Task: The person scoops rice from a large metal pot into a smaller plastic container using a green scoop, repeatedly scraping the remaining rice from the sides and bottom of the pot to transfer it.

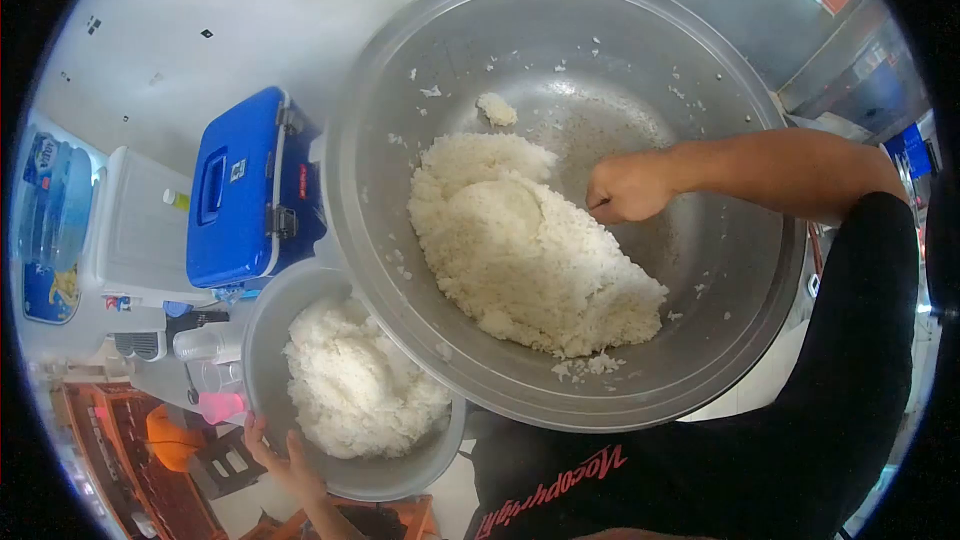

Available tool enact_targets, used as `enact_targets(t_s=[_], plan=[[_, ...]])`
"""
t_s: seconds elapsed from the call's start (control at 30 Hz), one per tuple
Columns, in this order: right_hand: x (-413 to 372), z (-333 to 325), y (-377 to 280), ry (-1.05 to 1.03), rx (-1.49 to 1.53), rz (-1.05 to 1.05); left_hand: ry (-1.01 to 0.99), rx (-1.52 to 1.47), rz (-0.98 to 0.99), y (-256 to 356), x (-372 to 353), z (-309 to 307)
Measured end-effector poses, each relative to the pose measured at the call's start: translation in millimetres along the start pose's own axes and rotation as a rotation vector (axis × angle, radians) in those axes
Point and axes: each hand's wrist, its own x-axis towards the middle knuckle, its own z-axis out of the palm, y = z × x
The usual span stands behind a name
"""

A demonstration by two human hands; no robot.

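Note:
A mound of cooked white rice (545, 265) lies in a large round metal pot (735, 290). Inside the pot, my right hand (632, 186) is closed in a fist beside the mound's upper right edge. Whatever it may hold is hidden by the fingers. A faint rounded outline shows in the rice just left of it. At the lower left, a smaller grey basin (262, 355) contains another heap of white rice (360, 380). My left hand (285, 465) grips the basin's rim, its fingers on either side of the edge.
A blue cooler box (235, 185) stands left of the pot, with a white container (145, 225) beyond it. Clear plastic cups (210, 343) and a pink cup (221, 406) sit beside the basin. Orange crates (140, 460) are at the lower left.

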Motion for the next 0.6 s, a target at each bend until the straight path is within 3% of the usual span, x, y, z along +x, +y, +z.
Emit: enact_targets(t_s=[0.17,0.33,0.4,0.53,0.6], plan=[[-13,-15,-5,-0.051,0.153,0.081,-0.002,0.113,0.037,7,0,0],[-23,-12,-3,-0.039,0.279,0.112,0.014,0.026,-0.002,2,-1,2],[-27,-10,-6,0.118,0.334,0.148,0.011,0.056,0.034,-4,0,0],[-24,-23,-22,0.278,0.080,0.141,0.005,0.104,0.075,-4,0,-3],[-22,-25,-30,0.137,0.093,0.148,0.013,0.126,0.100,-5,0,-4]])
